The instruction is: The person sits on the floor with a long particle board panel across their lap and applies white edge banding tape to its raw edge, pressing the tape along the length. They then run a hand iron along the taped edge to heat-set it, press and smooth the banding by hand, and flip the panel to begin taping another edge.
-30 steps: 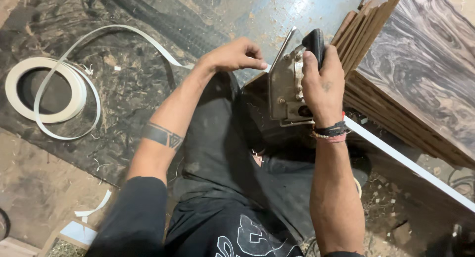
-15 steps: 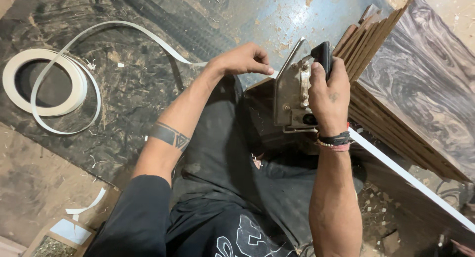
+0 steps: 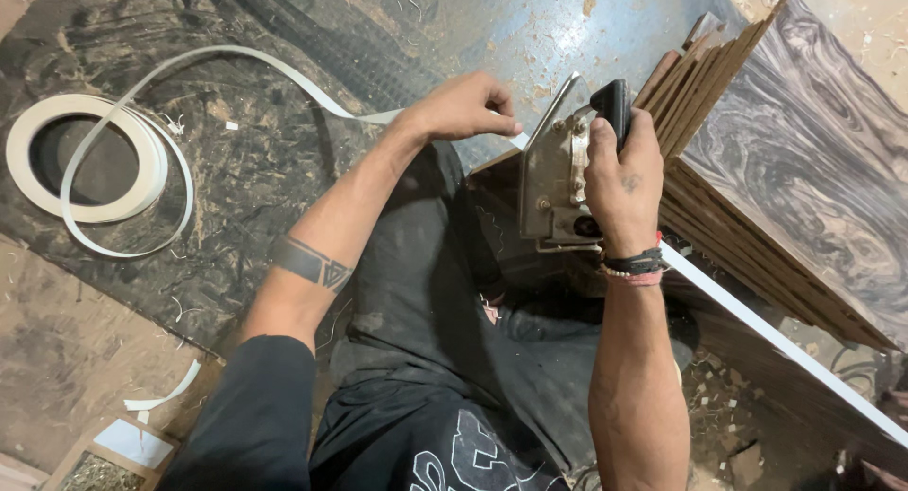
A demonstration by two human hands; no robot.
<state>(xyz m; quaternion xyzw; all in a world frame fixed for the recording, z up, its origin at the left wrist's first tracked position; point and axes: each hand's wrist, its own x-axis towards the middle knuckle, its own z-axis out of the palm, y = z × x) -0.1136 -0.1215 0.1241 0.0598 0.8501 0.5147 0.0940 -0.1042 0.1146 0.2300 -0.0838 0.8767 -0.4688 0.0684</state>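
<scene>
My right hand (image 3: pixel 626 179) grips the black handle of a metal flat iron (image 3: pixel 556 184), pressed against the edge of a board (image 3: pixel 804 359) that carries a white edge strip. My left hand (image 3: pixel 463 105) pinches the white edging tape (image 3: pixel 246 61) just left of the iron. That tape runs back in a loose arc to a white tape roll (image 3: pixel 90 160) lying on the floor at the left. My legs in dark trousers are folded beneath both arms.
A stack of dark wood-grain boards (image 3: pixel 804 160) leans at the right, right behind the iron. The floor is a dusty dark sheet with sawdust and tape offcuts (image 3: pixel 165 396). A small box (image 3: pixel 104 453) sits at the lower left.
The iron and my right hand have shifted slightly along the board edge. My left hand stays pinched on the tape. The view has drifted a little.
</scene>
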